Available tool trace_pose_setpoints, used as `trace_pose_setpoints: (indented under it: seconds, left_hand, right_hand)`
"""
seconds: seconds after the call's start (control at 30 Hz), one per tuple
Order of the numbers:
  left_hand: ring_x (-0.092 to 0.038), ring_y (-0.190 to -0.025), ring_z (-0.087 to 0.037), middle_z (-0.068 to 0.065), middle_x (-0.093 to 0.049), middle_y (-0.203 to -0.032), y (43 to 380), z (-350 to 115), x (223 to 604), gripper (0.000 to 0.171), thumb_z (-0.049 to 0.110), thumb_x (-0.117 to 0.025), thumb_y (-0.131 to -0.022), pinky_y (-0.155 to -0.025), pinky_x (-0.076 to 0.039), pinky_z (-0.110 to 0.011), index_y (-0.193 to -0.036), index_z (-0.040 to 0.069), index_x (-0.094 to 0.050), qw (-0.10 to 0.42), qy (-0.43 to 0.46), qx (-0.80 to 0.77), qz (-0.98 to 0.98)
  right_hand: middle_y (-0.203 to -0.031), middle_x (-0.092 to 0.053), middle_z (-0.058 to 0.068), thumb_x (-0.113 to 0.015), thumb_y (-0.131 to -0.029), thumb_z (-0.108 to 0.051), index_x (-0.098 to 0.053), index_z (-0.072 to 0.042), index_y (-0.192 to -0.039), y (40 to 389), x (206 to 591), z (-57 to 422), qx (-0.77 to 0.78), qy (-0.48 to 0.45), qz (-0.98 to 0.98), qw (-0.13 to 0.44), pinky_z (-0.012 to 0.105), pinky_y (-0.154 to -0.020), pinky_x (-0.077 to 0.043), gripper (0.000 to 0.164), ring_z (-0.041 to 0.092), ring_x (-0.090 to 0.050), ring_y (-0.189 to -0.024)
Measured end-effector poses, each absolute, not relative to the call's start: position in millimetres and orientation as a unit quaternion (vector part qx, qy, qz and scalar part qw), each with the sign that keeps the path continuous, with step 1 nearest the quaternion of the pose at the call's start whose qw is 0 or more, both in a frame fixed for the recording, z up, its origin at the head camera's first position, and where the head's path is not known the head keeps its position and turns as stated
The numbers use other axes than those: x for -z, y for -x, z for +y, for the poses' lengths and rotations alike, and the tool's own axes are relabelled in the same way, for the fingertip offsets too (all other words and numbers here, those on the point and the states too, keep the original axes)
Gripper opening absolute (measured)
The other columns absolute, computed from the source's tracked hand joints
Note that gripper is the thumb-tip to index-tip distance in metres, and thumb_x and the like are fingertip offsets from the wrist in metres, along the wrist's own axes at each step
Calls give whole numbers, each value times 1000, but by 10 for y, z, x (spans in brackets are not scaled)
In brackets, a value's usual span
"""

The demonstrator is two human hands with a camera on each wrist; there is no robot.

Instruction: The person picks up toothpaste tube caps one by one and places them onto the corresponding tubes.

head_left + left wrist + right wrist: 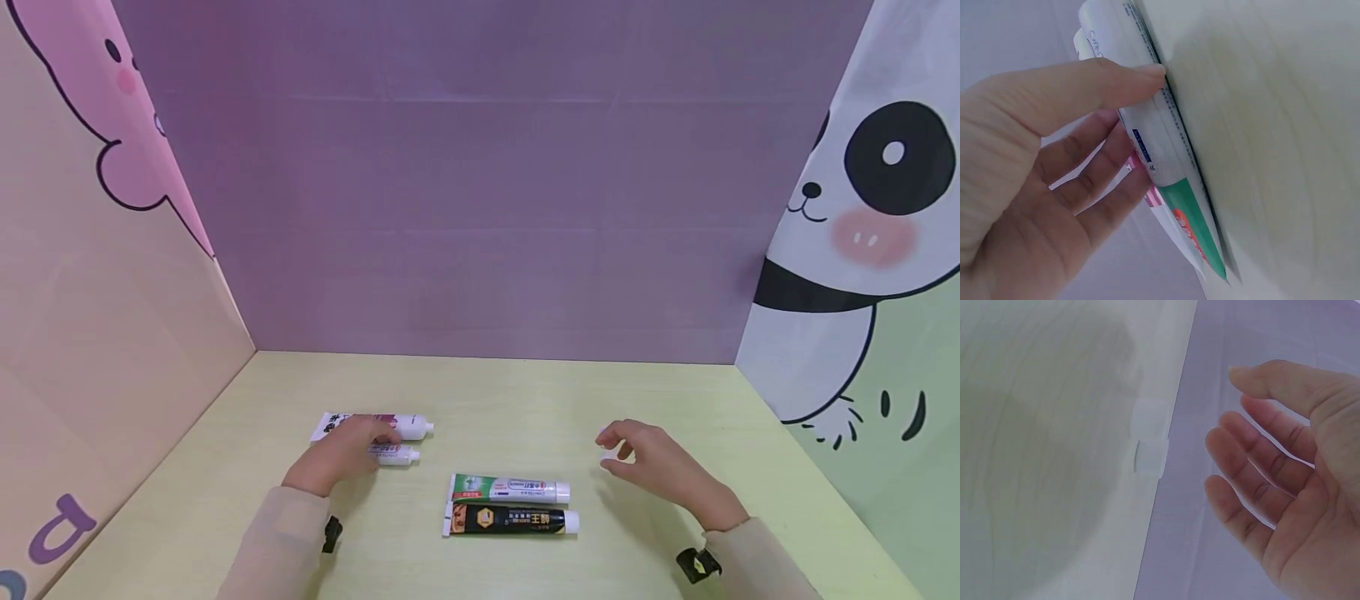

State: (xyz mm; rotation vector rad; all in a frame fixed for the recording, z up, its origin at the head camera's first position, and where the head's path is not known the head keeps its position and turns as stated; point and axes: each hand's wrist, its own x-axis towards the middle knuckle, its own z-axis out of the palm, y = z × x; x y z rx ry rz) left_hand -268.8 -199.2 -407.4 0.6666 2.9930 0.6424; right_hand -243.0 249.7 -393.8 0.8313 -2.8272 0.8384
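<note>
My left hand [337, 454] is over two toothpaste tubes lying side by side at the left of the table. In the left wrist view its thumb and fingers pinch the nearer white-and-green toothpaste tube [1160, 140]. Behind it lies a white toothpaste tube with purple-pink print [411, 427], partly covered by the hand. On the right, my right hand [660, 462] hovers with loosely bent fingers and holds nothing. Two small white pieces like caps [1150, 456] stand on the table beyond its fingers, mostly hidden in the head view.
Between the hands lie a green-and-white toothpaste tube [510, 489] and, nearer me, a black toothpaste tube [510, 520] with a white cap. A purple wall [495, 208] closes the back of the pale table [510, 575]. Printed side panels [900, 367] stand left and right.
</note>
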Motion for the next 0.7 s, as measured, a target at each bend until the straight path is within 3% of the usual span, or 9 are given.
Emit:
trace_pose_setpoints:
  seconds: [0.43,0.7]
  left_hand:
    - [-59,-103,-27,-9,-68,-113,2684,-1992,4081,37,-8,-79,-77,-95,-47,-50,-109,10,-75,33,-182,-204,961]
    - [-59,-97,-21,-6,-70,-109,2672,-1968,4063,39,-8,-78,-76,-93,-48,-48,-109,12,-73,52,-175,-225,957]
  right_hand:
    - [-110,-66,5,-78,-86,-14,-68,-2,-112,2521,4065,2549,-274,-203,-940,-23,35,-73,-52,30,17,-60,-86]
    - [-99,-65,3,-81,-84,-12,-69,-2,-108,2569,4122,2541,-266,-188,-945,-22,37,-73,-51,29,16,-59,-81]
